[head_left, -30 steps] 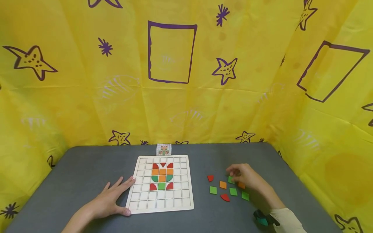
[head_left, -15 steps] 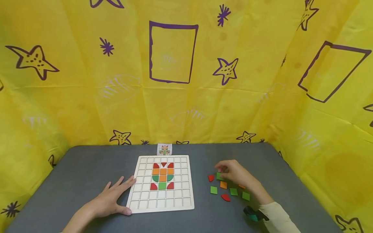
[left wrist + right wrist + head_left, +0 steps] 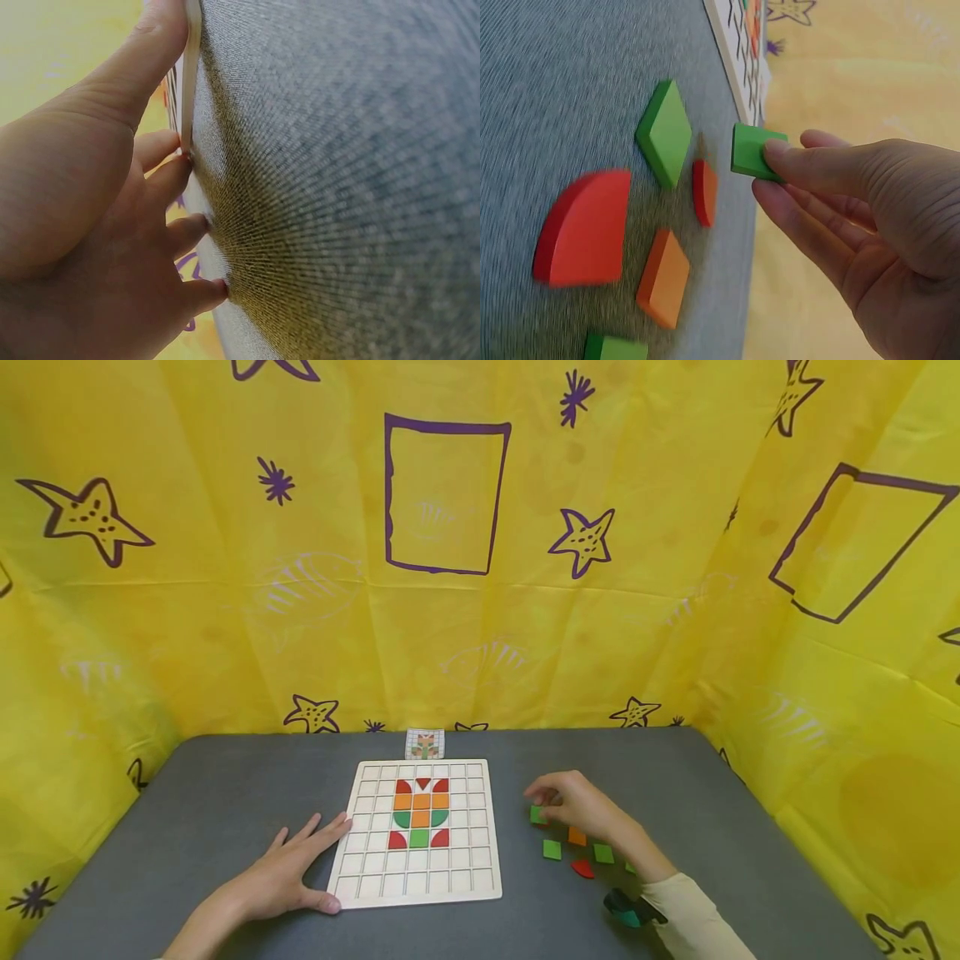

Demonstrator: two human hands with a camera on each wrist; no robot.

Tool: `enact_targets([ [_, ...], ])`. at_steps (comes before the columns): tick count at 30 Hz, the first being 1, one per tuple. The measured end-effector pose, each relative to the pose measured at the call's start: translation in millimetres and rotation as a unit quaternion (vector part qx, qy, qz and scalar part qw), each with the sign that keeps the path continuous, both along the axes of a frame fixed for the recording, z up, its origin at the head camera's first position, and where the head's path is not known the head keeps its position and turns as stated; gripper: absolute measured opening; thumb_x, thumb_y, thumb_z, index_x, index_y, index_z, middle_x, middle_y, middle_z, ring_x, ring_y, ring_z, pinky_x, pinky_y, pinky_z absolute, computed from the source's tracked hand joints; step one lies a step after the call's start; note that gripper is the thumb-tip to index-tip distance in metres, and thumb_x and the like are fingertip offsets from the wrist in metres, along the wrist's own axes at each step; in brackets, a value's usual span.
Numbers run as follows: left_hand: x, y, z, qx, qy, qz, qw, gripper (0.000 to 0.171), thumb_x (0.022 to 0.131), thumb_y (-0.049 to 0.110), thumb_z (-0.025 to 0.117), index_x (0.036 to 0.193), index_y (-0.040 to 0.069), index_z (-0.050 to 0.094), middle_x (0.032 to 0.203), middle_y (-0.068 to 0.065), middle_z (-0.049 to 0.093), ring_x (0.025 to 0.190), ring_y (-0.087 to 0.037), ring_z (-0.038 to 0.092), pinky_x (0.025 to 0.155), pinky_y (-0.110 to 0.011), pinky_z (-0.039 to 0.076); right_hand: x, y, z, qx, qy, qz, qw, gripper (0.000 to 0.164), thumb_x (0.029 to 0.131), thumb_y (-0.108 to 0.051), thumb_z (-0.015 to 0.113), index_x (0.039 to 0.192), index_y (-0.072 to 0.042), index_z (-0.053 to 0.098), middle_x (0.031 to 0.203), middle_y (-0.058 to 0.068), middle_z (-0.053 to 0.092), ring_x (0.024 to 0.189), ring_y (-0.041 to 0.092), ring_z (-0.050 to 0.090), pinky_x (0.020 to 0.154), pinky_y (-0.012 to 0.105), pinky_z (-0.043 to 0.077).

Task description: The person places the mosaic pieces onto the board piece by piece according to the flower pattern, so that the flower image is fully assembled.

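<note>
A green square tile (image 3: 748, 152) is pinched between the thumb and fingers of my right hand (image 3: 579, 806), lifted above the table to the right of the board. Under and around that hand lie loose tiles: a red quarter-circle tile (image 3: 585, 229), an orange square tile (image 3: 665, 281) and several green ones. My left hand (image 3: 281, 872) rests with spread fingers at the left edge of the white grid board (image 3: 367, 864), its thumb by the near corner. Red, orange and green tiles form a pattern in the middle of the board.
Behind the board lies a small card (image 3: 425, 744) printed with a coloured grid pattern. The grey table (image 3: 247, 777) ends at a yellow cloth (image 3: 300, 635) with purple drawings, which rises at the back and sides.
My right hand has moved left with the green square tile, from over the far loose tiles to nearer the board, now covering the far red tile. The left hand stays in place.
</note>
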State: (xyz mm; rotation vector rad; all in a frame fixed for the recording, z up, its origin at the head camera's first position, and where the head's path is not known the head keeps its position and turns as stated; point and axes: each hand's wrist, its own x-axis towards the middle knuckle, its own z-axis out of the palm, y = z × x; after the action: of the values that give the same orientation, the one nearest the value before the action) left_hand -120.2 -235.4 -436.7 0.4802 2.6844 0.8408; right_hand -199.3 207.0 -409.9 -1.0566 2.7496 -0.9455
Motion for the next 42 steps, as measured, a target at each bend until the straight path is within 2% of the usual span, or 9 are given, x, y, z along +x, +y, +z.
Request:
enact_targets([
  [16,-0.9,0,-2.1,0.002,0.008,0.001,1.0000,0.111,0.060,0.051,0.085,0.151,0.011,0.037,0.157,-0.017,0.031,0.142,-0.055,0.011,0.104,-0.076,-0.001,0.8,-42,-5.8,-0.019,-0.015,0.008,1.000,0.023,0.083,0.002,0.075,0.105,-0.002,0.072,0.091,0.000,0.070,0.082,0.009,0.062,0.075,0.029,0.056],
  [28,-0.1,-3,-1.4,0.004,-0.002,0.002,1.0000,0.110,0.061,0.051,0.085,0.152,0.011,0.037,0.157,-0.017,0.030,0.142,-0.055,0.010,0.104,-0.076,-0.003,2.9,-92,-7.9,-0.022,-0.032,0.057,0.998,0.021,0.085,0.000,0.073,0.106,-0.004,0.072,0.089,-0.002,0.069,0.081,0.002,0.060,0.075,0.021,0.054],
  [36,-2.2,-1,-1.8,-0.005,-0.006,0.004,1.0000,0.110,0.061,0.050,0.085,0.152,0.011,0.037,0.157,-0.018,0.030,0.142,-0.055,0.011,0.103,-0.076,-0.002,4.1,-105,-18.0,-0.010,-0.050,0.048,0.998,0.022,0.086,-0.002,0.073,0.106,-0.010,0.074,0.087,-0.006,0.068,0.079,0.000,0.059,0.072,0.016,0.051],
  [42,-3.6,1,-2.5,-0.012,-0.011,0.010,0.9998,0.111,0.060,0.051,0.086,0.152,0.012,0.037,0.157,-0.017,0.030,0.142,-0.054,0.011,0.104,-0.076,-0.001,6.7,-109,-20.8,-0.012,-0.035,0.037,0.999,0.018,0.086,-0.003,0.073,0.103,-0.010,0.074,0.086,-0.006,0.068,0.078,0.000,0.058,0.072,0.017,0.052],
])
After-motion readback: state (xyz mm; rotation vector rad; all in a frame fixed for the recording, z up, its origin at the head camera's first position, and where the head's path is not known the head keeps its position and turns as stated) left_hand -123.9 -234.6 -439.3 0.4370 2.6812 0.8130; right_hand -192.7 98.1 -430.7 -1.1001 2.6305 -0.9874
